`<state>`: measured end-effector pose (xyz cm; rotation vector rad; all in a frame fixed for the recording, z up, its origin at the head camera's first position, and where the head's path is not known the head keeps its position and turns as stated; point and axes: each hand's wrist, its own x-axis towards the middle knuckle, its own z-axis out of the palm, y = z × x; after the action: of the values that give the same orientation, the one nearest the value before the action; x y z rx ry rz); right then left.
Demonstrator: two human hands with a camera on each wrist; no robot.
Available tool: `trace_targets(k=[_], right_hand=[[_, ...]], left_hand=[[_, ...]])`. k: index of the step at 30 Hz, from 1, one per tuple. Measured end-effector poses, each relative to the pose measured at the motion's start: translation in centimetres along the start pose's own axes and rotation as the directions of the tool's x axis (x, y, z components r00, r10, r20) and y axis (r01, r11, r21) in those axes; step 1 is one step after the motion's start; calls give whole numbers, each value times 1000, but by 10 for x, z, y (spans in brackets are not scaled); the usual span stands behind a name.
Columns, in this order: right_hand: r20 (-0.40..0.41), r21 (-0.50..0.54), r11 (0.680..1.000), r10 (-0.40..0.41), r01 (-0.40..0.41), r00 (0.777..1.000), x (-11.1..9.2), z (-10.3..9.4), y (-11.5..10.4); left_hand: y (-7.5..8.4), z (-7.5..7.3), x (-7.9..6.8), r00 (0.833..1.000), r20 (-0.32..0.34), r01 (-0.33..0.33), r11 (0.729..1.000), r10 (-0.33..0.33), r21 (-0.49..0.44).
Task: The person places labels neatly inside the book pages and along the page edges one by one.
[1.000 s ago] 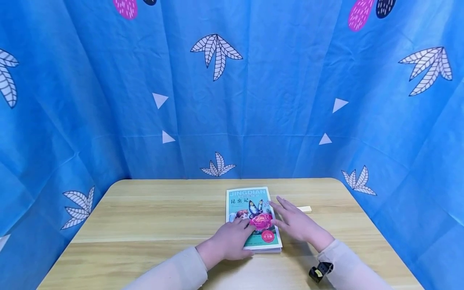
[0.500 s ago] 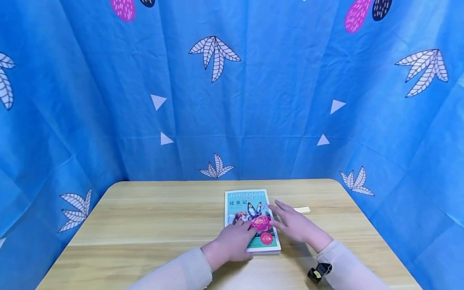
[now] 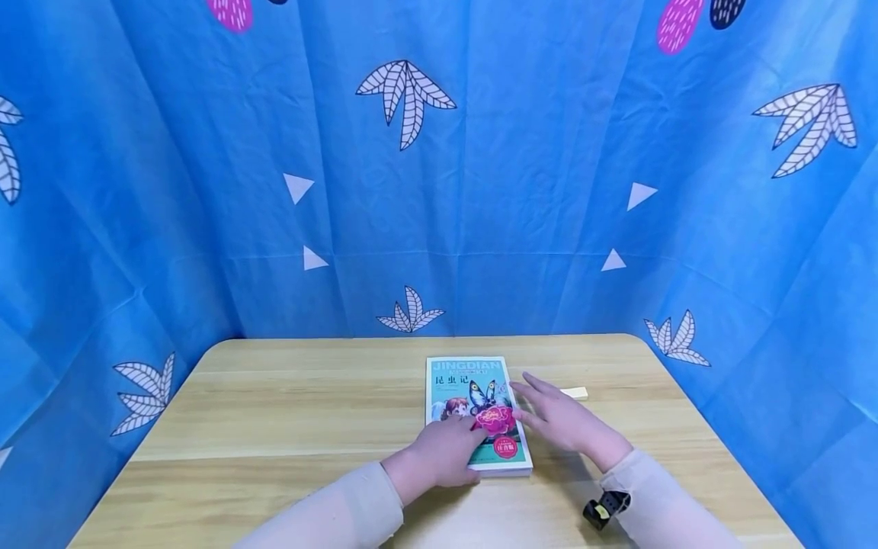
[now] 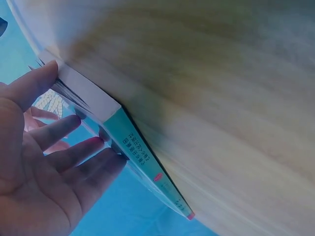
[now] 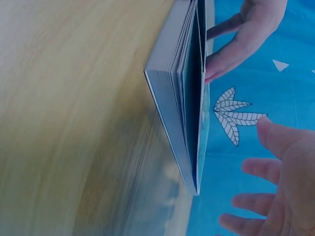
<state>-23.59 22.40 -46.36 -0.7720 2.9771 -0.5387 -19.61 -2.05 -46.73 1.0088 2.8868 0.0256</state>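
Observation:
A paperback book [image 3: 480,385] with a turquoise cover, a butterfly and a pink flower lies on the table. My left hand [image 3: 444,451] rests over its lower left part, fingers extended onto the cover. In the left wrist view, the thumb [image 4: 42,81] touches the page edges at the book's bottom, where a few leaves stand slightly apart. My right hand [image 3: 565,419] hovers at the book's right side, fingers loosely spread and holding nothing. From the right wrist, the cover and top leaves [image 5: 189,113] show a narrow gap above the thicker page block.
The wooden table [image 3: 288,412] has rounded far corners. Beyond my right hand lies a small cream-coloured strip [image 3: 576,393]. A black strapped device [image 3: 607,508] sits at my right cuff. Blue patterned curtains [image 3: 439,191] surround the table at the back and sides.
My left hand and sleeve have shifted slightly to the right along the book. The right hand stays beside the book's right edge, and the book keeps its place.

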Motion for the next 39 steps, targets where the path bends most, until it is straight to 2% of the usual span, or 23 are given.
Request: trace_targets(k=[11, 21, 29, 39], right_hand=[[-4, -3, 1000, -6, 6, 1000, 1, -4, 0], [8, -1, 1000, 11, -11, 1000, 0, -7, 0], [-4, 11, 1000, 10, -10, 1000, 0, -7, 0], [-46, 23, 1000, 3, -2, 999, 0, -7, -1]], left_hand=[[0, -1, 3, 999, -25, -22, 999, 22, 27], [-4, -6, 0, 999, 2, -40, 999, 40, -27], [-6, -7, -1, 997, -32, -68, 996, 66, -59], [-7, -5, -4, 995, -41, -90, 994, 88, -55]])
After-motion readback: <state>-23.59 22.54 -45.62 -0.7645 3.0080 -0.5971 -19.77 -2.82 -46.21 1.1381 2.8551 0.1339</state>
